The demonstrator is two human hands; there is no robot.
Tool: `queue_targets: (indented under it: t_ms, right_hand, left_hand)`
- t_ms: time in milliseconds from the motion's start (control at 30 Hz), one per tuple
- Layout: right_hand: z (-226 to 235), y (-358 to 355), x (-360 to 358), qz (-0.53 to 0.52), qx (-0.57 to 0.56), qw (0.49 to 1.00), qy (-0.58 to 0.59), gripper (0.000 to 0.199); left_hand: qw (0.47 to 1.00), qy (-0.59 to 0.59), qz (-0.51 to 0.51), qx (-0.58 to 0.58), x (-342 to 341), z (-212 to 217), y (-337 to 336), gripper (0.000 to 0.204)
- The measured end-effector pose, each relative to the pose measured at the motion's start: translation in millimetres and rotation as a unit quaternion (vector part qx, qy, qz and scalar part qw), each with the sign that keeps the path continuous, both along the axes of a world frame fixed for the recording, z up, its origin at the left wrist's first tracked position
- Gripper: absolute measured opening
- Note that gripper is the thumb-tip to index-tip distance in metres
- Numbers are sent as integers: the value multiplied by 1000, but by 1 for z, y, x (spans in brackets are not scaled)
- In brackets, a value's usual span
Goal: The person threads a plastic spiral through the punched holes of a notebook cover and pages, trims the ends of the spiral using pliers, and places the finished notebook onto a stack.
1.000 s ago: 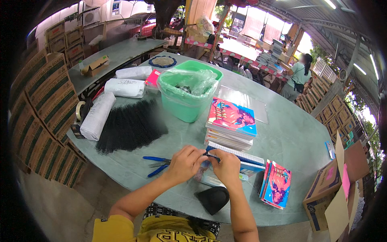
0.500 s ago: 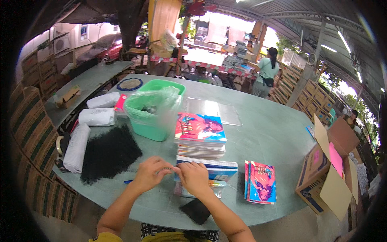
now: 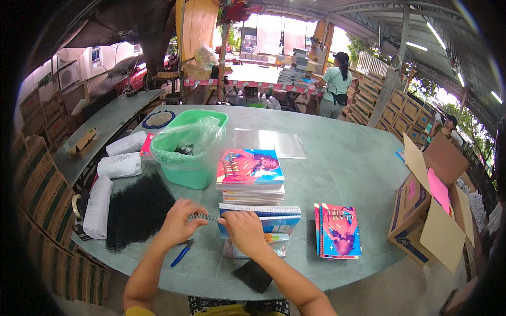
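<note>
My left hand (image 3: 176, 223) pinches a thin dark spiral coil (image 3: 206, 216) between thumb and fingertips. The coil runs across to the upper left corner of a blue notebook (image 3: 282, 225), tilted up with white page edges along its top. My right hand (image 3: 243, 230) grips that notebook near the same corner, the thumb by the coil's end. Whether the coil has entered the holes is too small to tell. Below the notebook lies a clear-wrapped item (image 3: 278, 238), partly covered. A stack of pink-and-blue notebooks (image 3: 250, 167) stands just beyond.
Blue-handled pliers (image 3: 181, 255) and a black sheet (image 3: 254, 276) lie near me. Left are black coils (image 3: 138, 208), white rolls (image 3: 97, 210) and a green bin (image 3: 192, 174) with a plastic liner. Right are more notebooks (image 3: 338, 231) and an open carton (image 3: 408, 224). A person (image 3: 336, 87) stands beyond.
My left hand has drawn away leftward from my right, and a length of coil now shows between them. The pliers have come into fuller view. My right hand stays on the notebook.
</note>
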State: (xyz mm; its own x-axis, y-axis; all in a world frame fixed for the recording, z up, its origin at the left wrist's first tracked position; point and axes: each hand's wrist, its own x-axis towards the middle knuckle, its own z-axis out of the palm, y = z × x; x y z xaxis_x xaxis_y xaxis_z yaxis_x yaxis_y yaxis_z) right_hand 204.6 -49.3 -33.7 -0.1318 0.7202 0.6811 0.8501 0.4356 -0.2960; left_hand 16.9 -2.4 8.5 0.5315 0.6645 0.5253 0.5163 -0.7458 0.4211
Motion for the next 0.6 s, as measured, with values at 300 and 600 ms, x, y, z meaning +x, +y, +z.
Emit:
queue_targets:
  t_ms: [300, 600]
  right_hand:
    - [2, 5, -3, 91, -58, 990, 94, 22]
    - [7, -53, 90, -114, -20, 993, -6, 16]
  left_hand:
    - [957, 152, -113, -221, 91, -145, -79, 33]
    - [943, -288, 142, 86, 32, 2, -60, 31]
